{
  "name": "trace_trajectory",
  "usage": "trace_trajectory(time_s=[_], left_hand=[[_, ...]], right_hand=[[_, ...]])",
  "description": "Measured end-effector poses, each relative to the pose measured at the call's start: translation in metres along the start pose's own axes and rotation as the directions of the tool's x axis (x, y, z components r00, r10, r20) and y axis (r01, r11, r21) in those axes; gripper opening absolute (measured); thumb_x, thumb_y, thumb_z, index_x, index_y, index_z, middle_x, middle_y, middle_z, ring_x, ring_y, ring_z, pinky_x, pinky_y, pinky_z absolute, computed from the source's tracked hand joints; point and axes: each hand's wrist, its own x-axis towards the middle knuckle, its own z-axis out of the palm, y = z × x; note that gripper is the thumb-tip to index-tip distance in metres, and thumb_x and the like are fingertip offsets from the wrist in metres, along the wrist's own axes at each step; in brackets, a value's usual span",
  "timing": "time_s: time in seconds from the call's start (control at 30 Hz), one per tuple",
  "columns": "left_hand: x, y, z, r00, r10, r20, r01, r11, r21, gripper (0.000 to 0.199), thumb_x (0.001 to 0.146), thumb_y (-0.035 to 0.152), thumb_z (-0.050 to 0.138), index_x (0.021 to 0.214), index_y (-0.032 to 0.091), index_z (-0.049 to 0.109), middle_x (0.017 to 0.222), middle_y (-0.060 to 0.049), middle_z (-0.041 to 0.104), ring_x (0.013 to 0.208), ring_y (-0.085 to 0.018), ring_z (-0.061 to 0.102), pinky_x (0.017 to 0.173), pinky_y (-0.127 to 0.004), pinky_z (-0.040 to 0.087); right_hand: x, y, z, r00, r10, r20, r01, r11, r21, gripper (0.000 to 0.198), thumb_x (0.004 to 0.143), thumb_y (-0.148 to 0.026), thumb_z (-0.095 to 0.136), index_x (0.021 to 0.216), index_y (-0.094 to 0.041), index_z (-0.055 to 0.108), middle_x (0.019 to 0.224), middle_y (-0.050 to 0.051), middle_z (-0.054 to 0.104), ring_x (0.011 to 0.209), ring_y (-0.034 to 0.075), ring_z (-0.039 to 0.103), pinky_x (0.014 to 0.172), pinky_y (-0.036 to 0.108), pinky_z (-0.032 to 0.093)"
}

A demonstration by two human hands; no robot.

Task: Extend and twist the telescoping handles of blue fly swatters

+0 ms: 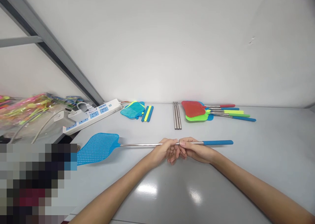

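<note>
A blue fly swatter (104, 147) with a metal telescopic rod and a blue grip lies level across my view, held above the table. My left hand (167, 149) pinches the rod near its middle. Close beside it, my right hand (195, 148) grips the rod between thumb and fingers, left of the blue grip. The two hands almost touch. Beyond them, several loose metal rods (177, 115) lie side by side. A pile of finished-looking swatters, a red one (193, 109) on top, lies to their right, with grips pointing right.
Loose swatter heads (133, 110) and blue and yellow grips (147, 113) lie at the back left. A white power strip (108, 108) with plugs and cables stands beside plastic bags (36, 109) of colourful items. A white wall (184, 47) closes off the table's back.
</note>
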Motion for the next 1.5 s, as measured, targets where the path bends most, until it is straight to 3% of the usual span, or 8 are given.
trace_trajectory(time_s=[0.23, 0.47, 0.73, 1.1, 1.37, 1.5], left_hand=[[0.0011, 0.0013, 0.0008, 0.999, 0.018, 0.035, -0.017, 1.0, -0.02, 0.045, 0.077, 0.039, 0.034, 0.051, 0.01, 0.056, 0.04, -0.002, 0.051, 0.036, -0.009, 0.043, 0.041, -0.022, 0.031], [0.0045, -0.0023, -0.0012, 0.999, 0.032, 0.042, -0.028, 0.995, -0.096, 0.043, 0.077, 0.035, 0.034, 0.051, 0.009, 0.056, 0.035, -0.001, 0.046, 0.035, -0.01, 0.042, 0.043, -0.023, 0.033], [0.0064, -0.0027, -0.0014, 0.999, 0.037, 0.026, -0.033, 0.991, -0.13, 0.043, 0.075, 0.037, 0.037, 0.048, 0.009, 0.055, 0.038, -0.003, 0.049, 0.035, -0.009, 0.042, 0.044, -0.023, 0.035], [0.0068, -0.0026, -0.0001, 0.996, 0.085, 0.029, -0.079, 0.983, -0.164, 0.042, 0.076, 0.036, 0.035, 0.05, 0.009, 0.054, 0.045, -0.007, 0.055, 0.035, -0.01, 0.045, 0.041, -0.023, 0.033], [0.0086, -0.0043, 0.0003, 0.988, 0.151, 0.043, -0.143, 0.98, -0.137, 0.042, 0.076, 0.037, 0.037, 0.048, 0.009, 0.052, 0.045, -0.007, 0.054, 0.042, -0.012, 0.049, 0.044, -0.023, 0.034], [0.0093, -0.0041, -0.0006, 0.986, 0.163, 0.029, -0.159, 0.982, -0.104, 0.039, 0.075, 0.035, 0.038, 0.05, 0.01, 0.052, 0.036, -0.001, 0.044, 0.044, -0.014, 0.051, 0.047, -0.025, 0.036]], right_hand=[[0.0, 0.0, 0.0002, 1.0, -0.013, 0.005, 0.013, 1.0, 0.01, 0.032, 0.08, -0.031, 0.044, 0.055, -0.012, 0.05, 0.059, 0.003, 0.053, 0.057, 0.012, 0.05, 0.061, 0.028, 0.036], [0.0009, 0.0002, 0.0005, 1.0, -0.014, 0.028, 0.013, 0.999, 0.034, 0.034, 0.081, -0.029, 0.04, 0.055, -0.012, 0.051, 0.062, 0.006, 0.055, 0.06, 0.014, 0.052, 0.06, 0.028, 0.036], [0.0041, 0.0021, -0.0021, 1.0, -0.03, -0.003, 0.031, 0.997, 0.069, 0.032, 0.082, -0.023, 0.039, 0.055, -0.011, 0.052, 0.052, 0.003, 0.049, 0.056, 0.014, 0.049, 0.056, 0.026, 0.033], [0.0053, 0.003, -0.0033, 1.0, -0.023, -0.015, 0.024, 0.998, 0.054, 0.031, 0.08, -0.029, 0.042, 0.056, -0.012, 0.052, 0.052, 0.002, 0.05, 0.051, 0.011, 0.046, 0.056, 0.026, 0.034], [0.0035, 0.0015, 0.0033, 0.999, -0.039, 0.005, 0.039, 0.997, 0.066, 0.037, 0.081, -0.031, 0.035, 0.054, -0.012, 0.051, 0.057, 0.005, 0.052, 0.057, 0.015, 0.051, 0.061, 0.031, 0.036], [0.0014, 0.0029, 0.0062, 0.995, -0.069, -0.075, 0.077, 0.991, 0.113, 0.033, 0.08, -0.027, 0.036, 0.052, -0.013, 0.047, 0.05, 0.001, 0.046, 0.053, 0.013, 0.046, 0.059, 0.028, 0.034]])
